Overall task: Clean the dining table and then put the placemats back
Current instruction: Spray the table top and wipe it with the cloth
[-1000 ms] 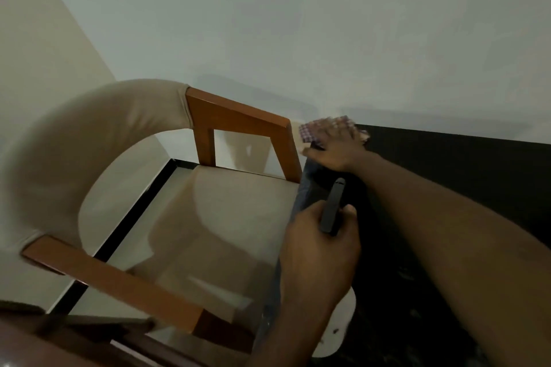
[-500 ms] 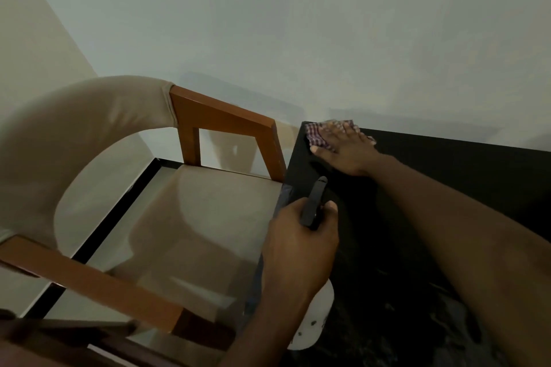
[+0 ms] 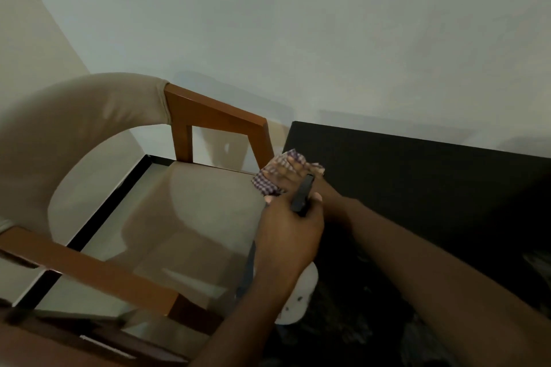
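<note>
The black dining table [image 3: 417,182] fills the right side, its left edge beside a chair. A purple-and-white checked cloth [image 3: 267,182] lies at that left edge, partly overhanging it. My right hand [image 3: 287,174] presses flat on the cloth, fingers spread. Just in front of it, my left hand [image 3: 286,235] grips a spray bottle whose black top [image 3: 302,195] sticks up from my fist, while its white body [image 3: 298,301] shows below my wrist. No placemat is in view.
A wooden armchair [image 3: 214,113] with beige padded back and seat [image 3: 193,217] stands tight against the table's left edge. A pale wall runs behind the table. Pale floor with a dark strip [image 3: 104,211] lies under the chair.
My right hand has slid the cloth from the table's far left corner back toward me along the left edge, until it sits right by my left hand and the bottle.
</note>
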Motion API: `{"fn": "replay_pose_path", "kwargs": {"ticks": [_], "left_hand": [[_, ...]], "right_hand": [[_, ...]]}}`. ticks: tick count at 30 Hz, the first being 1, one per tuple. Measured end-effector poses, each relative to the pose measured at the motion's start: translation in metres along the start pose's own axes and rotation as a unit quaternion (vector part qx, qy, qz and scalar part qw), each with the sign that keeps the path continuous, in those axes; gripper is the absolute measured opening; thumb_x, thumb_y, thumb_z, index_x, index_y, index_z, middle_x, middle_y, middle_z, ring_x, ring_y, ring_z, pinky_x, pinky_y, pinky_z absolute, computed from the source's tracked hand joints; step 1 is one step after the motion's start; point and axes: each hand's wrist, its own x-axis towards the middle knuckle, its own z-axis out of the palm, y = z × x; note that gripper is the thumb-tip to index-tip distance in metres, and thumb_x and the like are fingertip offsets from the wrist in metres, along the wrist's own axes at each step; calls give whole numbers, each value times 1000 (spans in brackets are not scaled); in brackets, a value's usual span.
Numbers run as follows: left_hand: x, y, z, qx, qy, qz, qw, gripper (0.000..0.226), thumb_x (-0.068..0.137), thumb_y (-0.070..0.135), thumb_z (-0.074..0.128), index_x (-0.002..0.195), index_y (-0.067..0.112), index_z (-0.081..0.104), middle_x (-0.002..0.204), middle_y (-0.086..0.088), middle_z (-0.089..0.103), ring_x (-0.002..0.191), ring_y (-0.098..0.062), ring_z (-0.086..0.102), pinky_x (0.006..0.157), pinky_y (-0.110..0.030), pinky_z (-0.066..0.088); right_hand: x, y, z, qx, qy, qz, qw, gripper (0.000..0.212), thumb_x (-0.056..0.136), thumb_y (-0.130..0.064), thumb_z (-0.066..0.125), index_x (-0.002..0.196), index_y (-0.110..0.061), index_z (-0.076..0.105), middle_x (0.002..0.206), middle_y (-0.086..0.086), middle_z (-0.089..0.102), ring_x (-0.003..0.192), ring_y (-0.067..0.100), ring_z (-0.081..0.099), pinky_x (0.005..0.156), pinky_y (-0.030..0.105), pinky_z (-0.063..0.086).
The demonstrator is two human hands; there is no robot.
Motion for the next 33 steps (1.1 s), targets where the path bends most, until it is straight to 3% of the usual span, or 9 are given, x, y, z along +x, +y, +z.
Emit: {"fn": "replay_pose_path", "kwargs": {"ticks": [3, 6, 8, 11, 16, 24, 29, 33], "left_hand": [[-9, 0, -2, -23, -11, 21, 999, 20, 101, 31, 62, 83, 24, 65, 73, 2, 65, 65, -12, 63, 65, -33, 55], [-17, -1, -8, -32, -1, 28, 999, 23, 101, 32, 63, 80, 23, 66, 66, 1, 65, 56, -9, 62, 55, -25, 45], [-21, -1, -10, -40, 0, 30, 999, 27, 102, 33, 63, 77, 23, 64, 67, -2, 65, 59, -13, 65, 58, -29, 50], [-30, 5, -12, -39, -25, 19, 999, 24, 103, 37, 62, 83, 24, 64, 75, -5, 68, 70, -20, 70, 70, -39, 60], [-60, 18, -9, -27, -56, 14, 998, 30, 104, 36, 62, 80, 19, 65, 70, -7, 66, 67, -25, 68, 69, -43, 58], [-171, 37, 60, -9, -208, 51, 977, 22, 102, 38, 64, 86, 24, 70, 82, -7, 73, 79, -26, 73, 83, -52, 63], [-209, 54, 106, 26, -233, 88, 968, 25, 101, 44, 62, 85, 26, 71, 80, -6, 74, 76, -24, 73, 81, -48, 64], [-218, 59, 124, 38, -227, 103, 968, 23, 101, 46, 63, 87, 28, 71, 90, -9, 76, 87, -29, 74, 81, -43, 61]], "right_hand": [[-37, -9, 1, -71, -12, 41, 997, 77, 106, -50, 46, 167, -26, 7, 177, 5, -2, 162, 24, -11, 130, 46, -12], [-77, 15, 9, -103, 12, 93, 990, 78, 103, -70, 30, 168, -37, 2, 174, -8, -13, 161, 19, -19, 131, 51, -6], [-116, 35, 10, -88, 32, 153, 984, 80, 100, -81, 19, 167, -44, -1, 175, -11, -11, 161, 17, -18, 132, 50, -4], [-181, 59, 13, -78, 42, 236, 968, 80, 99, -82, 19, 166, -45, -6, 173, -16, -18, 159, 14, -23, 130, 45, -9], [-279, 68, 28, -57, 66, 315, 945, 88, 91, -85, 10, 166, -43, -8, 171, -19, -23, 158, 13, -26, 128, 42, -13], [-380, 58, 39, -55, 53, 320, 944, 73, 106, -69, 23, 166, -42, -9, 166, -22, -28, 157, 12, -28, 119, 32, -21], [-402, 91, 30, -25, 61, 346, 936, 76, 101, -76, 18, 166, -43, -7, 174, -12, -19, 160, 20, -23, 130, 51, -9], [-405, 102, 23, -11, 73, 375, 924, 79, 100, -80, 20, 165, -45, -8, 174, -12, -19, 160, 22, -22, 127, 54, -10]]}}
